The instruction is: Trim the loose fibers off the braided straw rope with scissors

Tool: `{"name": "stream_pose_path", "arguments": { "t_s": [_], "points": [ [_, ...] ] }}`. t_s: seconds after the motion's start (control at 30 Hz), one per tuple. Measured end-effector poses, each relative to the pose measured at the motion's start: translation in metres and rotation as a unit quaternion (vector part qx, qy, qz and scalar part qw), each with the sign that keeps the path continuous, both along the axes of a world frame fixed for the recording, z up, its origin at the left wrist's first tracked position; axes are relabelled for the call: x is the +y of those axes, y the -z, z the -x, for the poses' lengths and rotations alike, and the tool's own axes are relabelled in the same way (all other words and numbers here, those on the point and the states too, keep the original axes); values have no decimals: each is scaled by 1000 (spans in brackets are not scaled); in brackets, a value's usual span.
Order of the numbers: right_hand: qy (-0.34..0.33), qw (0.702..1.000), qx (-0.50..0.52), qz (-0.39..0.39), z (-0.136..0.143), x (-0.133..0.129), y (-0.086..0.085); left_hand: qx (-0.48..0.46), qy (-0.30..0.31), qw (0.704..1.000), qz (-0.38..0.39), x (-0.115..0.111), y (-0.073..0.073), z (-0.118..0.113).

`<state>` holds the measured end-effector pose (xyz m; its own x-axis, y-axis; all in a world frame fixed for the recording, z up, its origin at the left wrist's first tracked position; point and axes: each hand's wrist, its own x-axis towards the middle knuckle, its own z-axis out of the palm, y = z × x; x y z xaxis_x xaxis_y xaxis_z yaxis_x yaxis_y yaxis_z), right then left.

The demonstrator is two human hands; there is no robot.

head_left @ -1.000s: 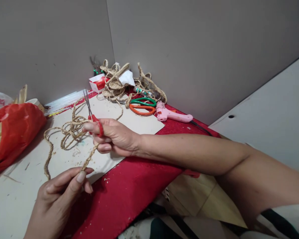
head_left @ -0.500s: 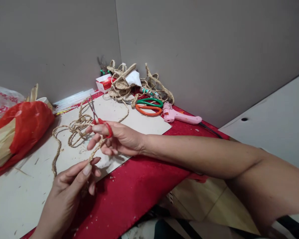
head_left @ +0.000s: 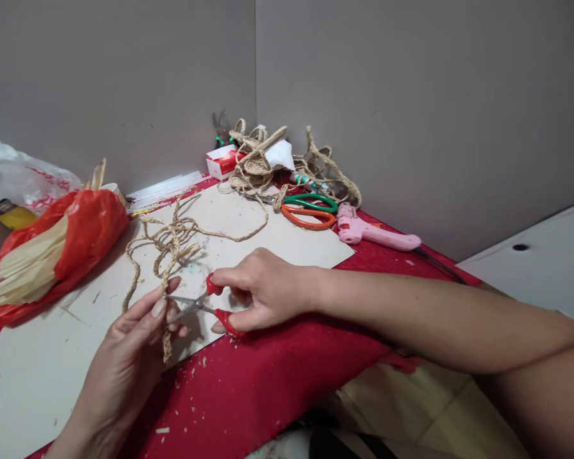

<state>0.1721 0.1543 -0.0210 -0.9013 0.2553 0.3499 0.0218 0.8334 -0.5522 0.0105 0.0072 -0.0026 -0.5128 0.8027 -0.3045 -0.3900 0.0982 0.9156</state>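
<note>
A braided straw rope [head_left: 166,341] is pinched between the thumb and fingers of my left hand [head_left: 134,344], its short end hanging below them. From that grip the rope runs up into a loose tangle [head_left: 175,233] on the white board [head_left: 76,357]. My right hand [head_left: 261,287] holds small scissors [head_left: 198,305] by their red handles, thumb and fingers in the loops. The scissor blades are parted and point left, their tips at the rope beside my left fingertips.
Behind are more braided rope [head_left: 256,159], a red and white box [head_left: 221,162], green-handled scissors [head_left: 316,203], orange-handled scissors [head_left: 310,220] and a pink glue gun [head_left: 377,236]. At left lies a red bag [head_left: 95,223] with straw husks. Scraps dot the red cloth [head_left: 210,395].
My right hand has turned and spread the scissors, bringing their blades down to the rope at my left hand. The rope's end now hangs below my left fingers. The view has shifted left.
</note>
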Motion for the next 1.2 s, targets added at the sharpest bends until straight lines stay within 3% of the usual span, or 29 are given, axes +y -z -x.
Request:
{"name": "stream_pose_path", "arguments": {
  "t_s": [0.27, 0.47, 0.7, 0.93, 1.2],
  "points": [
    [75, 972, -67, -213, 1, 7, 4, -4, 0, 1000, 16, -1, 5, 7],
    [100, 943, -75, -308, 3, 7, 7, -7, 22, 999, 31, -1, 0, 0],
    [96, 940, -96, -314, 3, 6, 7, -21, 61, 997, 45, -1, 3, 8],
    [100, 934, -129, -319, 3, 7, 2, -19, 58, 997, 56, -2, -2, 2],
    [79, 935, -156, -310, 3, 9, -3, -18, 74, 996, 56, -1, 7, 15]
  ]
}}
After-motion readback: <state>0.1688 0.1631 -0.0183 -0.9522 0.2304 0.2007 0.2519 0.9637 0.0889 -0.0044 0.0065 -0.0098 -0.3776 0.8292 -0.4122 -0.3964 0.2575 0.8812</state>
